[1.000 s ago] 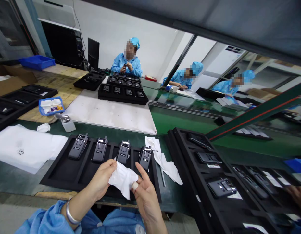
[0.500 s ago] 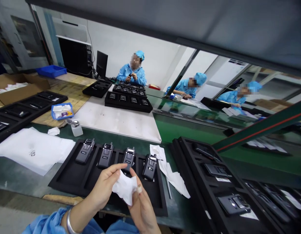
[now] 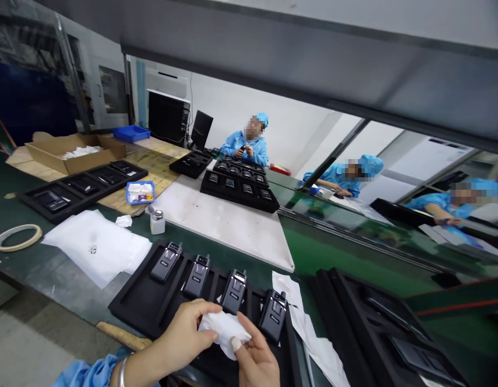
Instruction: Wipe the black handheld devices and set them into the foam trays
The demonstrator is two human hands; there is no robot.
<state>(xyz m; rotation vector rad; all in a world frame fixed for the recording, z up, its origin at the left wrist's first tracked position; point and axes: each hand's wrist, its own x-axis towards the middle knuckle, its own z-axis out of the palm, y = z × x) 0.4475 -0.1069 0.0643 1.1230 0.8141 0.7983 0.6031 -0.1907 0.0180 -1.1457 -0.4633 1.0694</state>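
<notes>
A crumpled white wipe (image 3: 224, 329) is pinched between my two hands. My left hand (image 3: 190, 332) grips its left side with thumb and fingers, and my right hand (image 3: 257, 356) has its right end between thumb and forefinger. Just beneath them lies a black foam tray (image 3: 131, 294). Several black handheld radios stand in its far part, among them one at the left (image 3: 166, 262), one behind my hands (image 3: 234, 291) and one at the right (image 3: 273, 316). My hands cover part of the tray.
White cloths (image 3: 309, 328) lie right of the tray, beside stacked foam trays (image 3: 377, 322). A white sheet (image 3: 98, 242), a pump bottle (image 3: 157, 222), a blue basket (image 3: 140, 193) and a tape roll (image 3: 17, 237) are on the left. Co-workers (image 3: 246, 142) sit across the bench.
The view has swung left, bringing the tape roll into sight. Both hands still hold the wipe, which is now more bunched up, with the right thumb folded onto it.
</notes>
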